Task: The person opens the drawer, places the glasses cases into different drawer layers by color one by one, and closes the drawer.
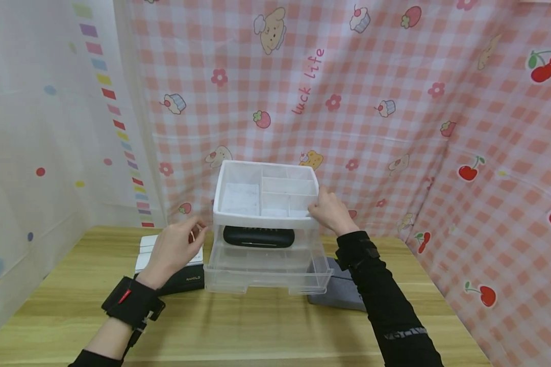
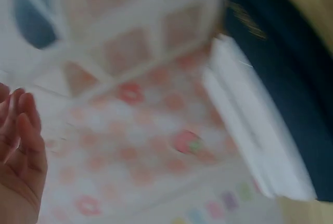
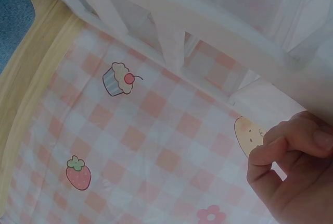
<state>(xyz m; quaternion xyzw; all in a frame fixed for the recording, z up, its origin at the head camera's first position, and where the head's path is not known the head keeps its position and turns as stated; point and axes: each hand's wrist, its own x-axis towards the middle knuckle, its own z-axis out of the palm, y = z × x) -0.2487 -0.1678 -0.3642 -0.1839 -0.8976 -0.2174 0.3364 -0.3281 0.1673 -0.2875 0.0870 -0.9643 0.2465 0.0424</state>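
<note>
A white plastic desktop organizer with a divided top tray stands in the middle of the table. Its clear drawer juts out at the front, and a glossy black case shows behind the see-through plastic under the tray. My right hand grips the tray's right rim near the front corner; in the right wrist view its fingers curl close beside the white frame. Left of the organizer, my left hand hovers with loosely bent fingers, holding nothing. The left wrist view is blurred and shows that hand at its edge.
Beneath my left hand lie a dark case with small lettering and a white, flat-sided thing behind it. A grey case lies to the right, partly behind the drawer and my forearm. Patterned cloth hangs around the wooden table.
</note>
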